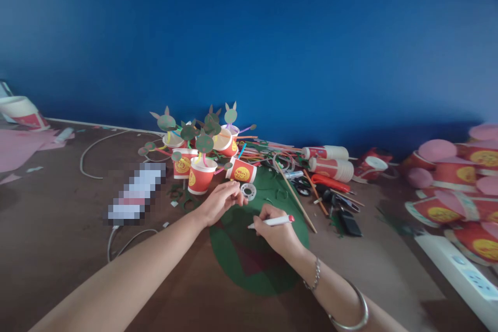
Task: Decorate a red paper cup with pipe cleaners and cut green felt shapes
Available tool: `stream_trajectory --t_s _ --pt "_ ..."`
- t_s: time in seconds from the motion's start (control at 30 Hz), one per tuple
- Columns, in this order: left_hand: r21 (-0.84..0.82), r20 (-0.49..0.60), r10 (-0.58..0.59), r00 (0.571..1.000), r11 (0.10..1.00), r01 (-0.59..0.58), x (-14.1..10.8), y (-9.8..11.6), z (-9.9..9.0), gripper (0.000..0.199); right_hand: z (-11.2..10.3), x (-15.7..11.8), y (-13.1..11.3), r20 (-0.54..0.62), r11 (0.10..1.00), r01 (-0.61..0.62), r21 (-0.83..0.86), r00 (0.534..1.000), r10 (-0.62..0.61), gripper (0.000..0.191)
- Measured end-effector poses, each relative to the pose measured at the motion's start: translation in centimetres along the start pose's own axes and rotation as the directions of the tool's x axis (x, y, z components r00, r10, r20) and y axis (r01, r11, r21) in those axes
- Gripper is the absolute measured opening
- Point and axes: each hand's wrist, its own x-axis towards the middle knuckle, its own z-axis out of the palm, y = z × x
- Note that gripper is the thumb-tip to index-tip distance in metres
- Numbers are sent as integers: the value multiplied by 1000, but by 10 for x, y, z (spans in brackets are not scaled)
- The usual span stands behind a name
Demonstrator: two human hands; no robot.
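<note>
My right hand [276, 231] grips a white marker [277, 220] with a red end, its tip pointing left over the dark green round sheet [278, 282]. A dark red patch [247, 260] shows on the sheet's lower part. My left hand [223, 201] is above the sheet's upper left edge with its fingers curled together; whether something small is between them is hidden. Right beside those fingertips is a white tape roll [248, 192]. Behind the left hand, red paper cups [202, 176] carry green animal-shaped heads [205, 142] and coloured stems.
A blurred-out phone-like device [136, 194] with a white cable lies left. Stacked cups [330, 168], a stick [298, 199], scissors [302, 187], a red tool [330, 183] and keys [350, 223] lie right. A power strip [455, 264] and pink-topped cups [453, 174] are far right. A blue wall [249, 46] rises behind.
</note>
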Motion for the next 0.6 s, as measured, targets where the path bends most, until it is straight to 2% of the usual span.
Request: stream_trajectory --t_s 0.5,0.6 --pt "10 -12 -9 1000 1000 9 -1 2 1 36 0 -1 -1 -2 1000 11 -2 1000 -11 23" --pt "8 -11 -3 1000 1000 4 0 1 1 36 -2 0 -1 2 995 -19 101 1000 19 24"
